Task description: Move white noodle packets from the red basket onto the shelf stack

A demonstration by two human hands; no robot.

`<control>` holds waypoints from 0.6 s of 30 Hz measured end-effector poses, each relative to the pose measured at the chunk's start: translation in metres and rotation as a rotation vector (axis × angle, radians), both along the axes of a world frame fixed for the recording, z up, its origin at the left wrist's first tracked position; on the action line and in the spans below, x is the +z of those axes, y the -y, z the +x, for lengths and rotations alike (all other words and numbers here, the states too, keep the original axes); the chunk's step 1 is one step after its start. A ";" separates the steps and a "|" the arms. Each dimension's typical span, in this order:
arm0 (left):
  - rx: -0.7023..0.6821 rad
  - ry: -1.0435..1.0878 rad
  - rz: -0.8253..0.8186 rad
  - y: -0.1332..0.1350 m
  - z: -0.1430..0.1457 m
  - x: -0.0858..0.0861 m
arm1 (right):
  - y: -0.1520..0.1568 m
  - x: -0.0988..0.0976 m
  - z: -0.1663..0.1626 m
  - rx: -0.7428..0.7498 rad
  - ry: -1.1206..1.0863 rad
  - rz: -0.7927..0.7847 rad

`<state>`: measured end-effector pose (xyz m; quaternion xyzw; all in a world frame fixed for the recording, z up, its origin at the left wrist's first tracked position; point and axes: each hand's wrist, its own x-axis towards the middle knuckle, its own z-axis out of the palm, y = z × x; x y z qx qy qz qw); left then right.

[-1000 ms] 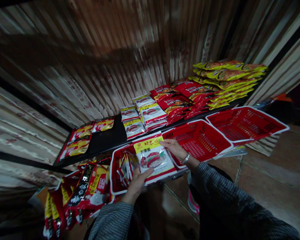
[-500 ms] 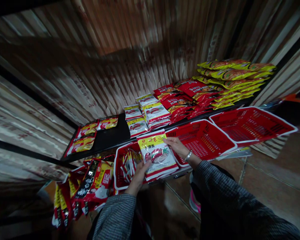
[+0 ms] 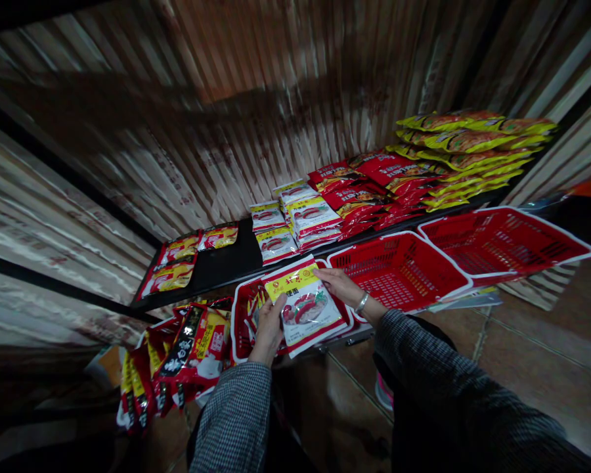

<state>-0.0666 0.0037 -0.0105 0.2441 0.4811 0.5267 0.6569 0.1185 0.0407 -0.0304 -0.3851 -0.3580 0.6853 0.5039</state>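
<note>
Our left hand [image 3: 268, 328] and right hand [image 3: 342, 286] grip a white, yellow-topped, red-edged packet [image 3: 310, 316] near the front edge of the shelf [image 3: 220, 264].

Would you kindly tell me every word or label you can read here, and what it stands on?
"便面": the held white packet.
"白象", seemingly: the red-and-yellow packet at lower left.
Too small or blurred to read: their other print, the white shelf packets, red shelf packets, yellow shelf packets and marks on the ribbed wall.
</note>
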 end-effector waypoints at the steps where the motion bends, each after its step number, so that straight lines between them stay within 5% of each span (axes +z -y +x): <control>1: 0.006 0.000 0.002 0.000 0.000 0.001 | -0.001 0.000 -0.002 -0.008 -0.015 -0.007; 9: 0.061 -0.007 0.027 -0.001 -0.002 0.004 | -0.004 0.004 -0.011 -0.050 -0.050 0.006; 18: 0.142 0.028 0.042 -0.008 -0.013 0.009 | 0.004 0.009 -0.021 0.164 -0.073 -0.055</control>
